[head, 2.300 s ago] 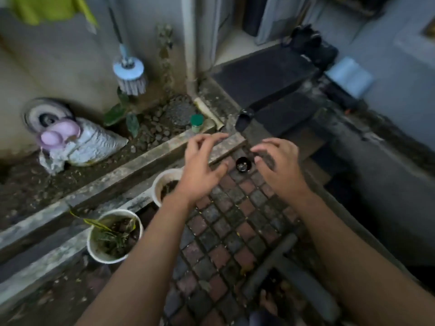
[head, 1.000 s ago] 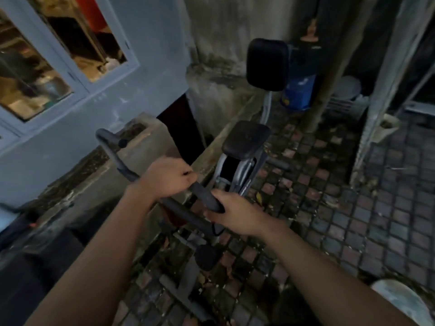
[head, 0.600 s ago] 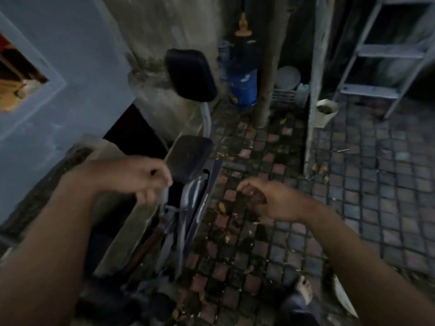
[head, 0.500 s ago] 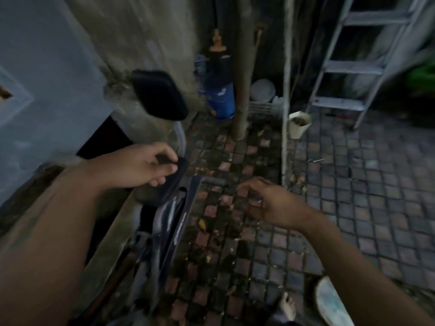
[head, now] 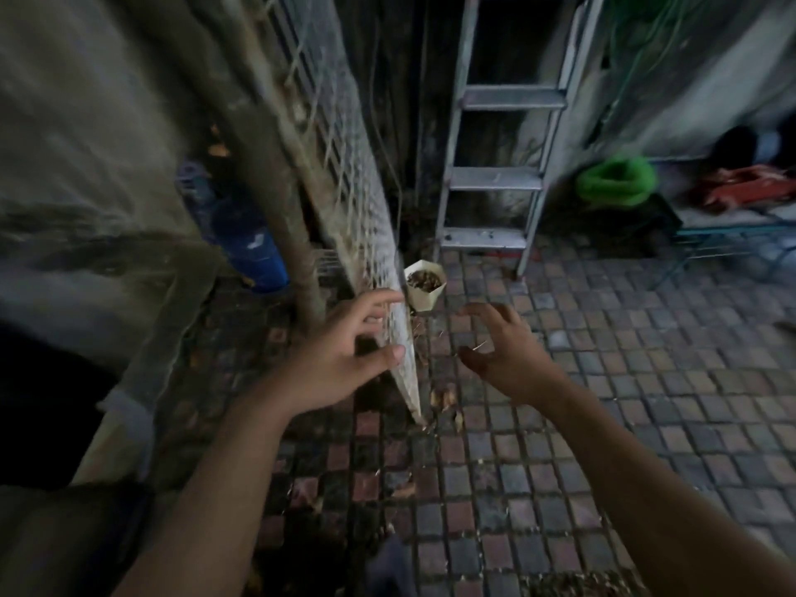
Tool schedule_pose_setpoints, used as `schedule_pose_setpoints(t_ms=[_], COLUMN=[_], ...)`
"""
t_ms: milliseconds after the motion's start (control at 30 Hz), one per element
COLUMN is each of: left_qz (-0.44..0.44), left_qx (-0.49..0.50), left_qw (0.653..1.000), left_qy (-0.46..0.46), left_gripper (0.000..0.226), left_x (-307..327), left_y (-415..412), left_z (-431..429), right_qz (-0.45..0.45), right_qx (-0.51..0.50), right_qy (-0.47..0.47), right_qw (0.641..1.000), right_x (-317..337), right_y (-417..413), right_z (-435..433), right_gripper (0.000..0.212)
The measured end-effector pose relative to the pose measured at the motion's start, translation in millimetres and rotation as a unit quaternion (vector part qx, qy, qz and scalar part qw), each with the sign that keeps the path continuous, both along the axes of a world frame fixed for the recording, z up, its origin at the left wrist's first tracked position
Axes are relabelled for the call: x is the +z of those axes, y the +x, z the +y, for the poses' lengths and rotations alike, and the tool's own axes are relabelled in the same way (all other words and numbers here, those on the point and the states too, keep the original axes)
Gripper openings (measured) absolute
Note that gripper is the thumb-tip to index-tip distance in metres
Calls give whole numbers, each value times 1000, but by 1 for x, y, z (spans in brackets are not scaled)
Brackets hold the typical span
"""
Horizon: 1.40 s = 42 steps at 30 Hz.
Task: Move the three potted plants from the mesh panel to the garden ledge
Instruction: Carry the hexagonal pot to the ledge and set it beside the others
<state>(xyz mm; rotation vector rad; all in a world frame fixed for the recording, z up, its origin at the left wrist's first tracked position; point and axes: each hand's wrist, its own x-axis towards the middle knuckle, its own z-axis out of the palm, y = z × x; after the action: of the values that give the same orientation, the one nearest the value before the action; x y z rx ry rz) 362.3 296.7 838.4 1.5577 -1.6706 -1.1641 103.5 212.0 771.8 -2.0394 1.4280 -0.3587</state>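
i am holding my left hand [head: 340,364] and right hand [head: 504,351] out wide, gripping nothing. the small white pot of dry leaves [head: 424,286] is sitting beside the leaning white wire mesh panel [head: 344,157].

Head view, downward, close over paving [head: 560,424]

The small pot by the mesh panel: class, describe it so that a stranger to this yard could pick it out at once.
Find the metal stepladder against the dark back wall, then look left of its feet to the leaning white mesh panel. Against the panel's right face, near its foot, is a small cream pot. It alone here has faceted, angular sides, and it holds brown dry matter, just beyond the open left hand.
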Motion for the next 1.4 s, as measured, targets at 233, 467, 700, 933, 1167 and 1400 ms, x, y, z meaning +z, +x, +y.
schedule_pose_setpoints(t_ms=[233,467,700,933,1167,1400], left_qz=[-7,-56,-116,-127,-214,-186], left_qx=[46,114,197,273,283,341], left_qw=[999,992,965,939,929,921], left_qy=[-16,28,127,168,102,-35], left_gripper=[53,59,62,79,69,44], left_x=[-22,-97,-279,-559,-768,-830], left_y=[-47,-71,-108,-132,-124,-106], left_z=[-190,-332,-467,-591,-655,-655], right_qz=[22,34,7,30,-51,-71], right_qx=[-102,-101,-34,50,68,83], right_qy=[19,42,132,126,106,119], right_qw=[994,993,991,990,991,987], right_x=[-3,-68,-251,-492,-669,-759], right_y=[-33,-60,-76,-83,-62,-46], right_z=[-135,-287,-478,-643,-662,-671], right_gripper=[67,71,78,84,86,66])
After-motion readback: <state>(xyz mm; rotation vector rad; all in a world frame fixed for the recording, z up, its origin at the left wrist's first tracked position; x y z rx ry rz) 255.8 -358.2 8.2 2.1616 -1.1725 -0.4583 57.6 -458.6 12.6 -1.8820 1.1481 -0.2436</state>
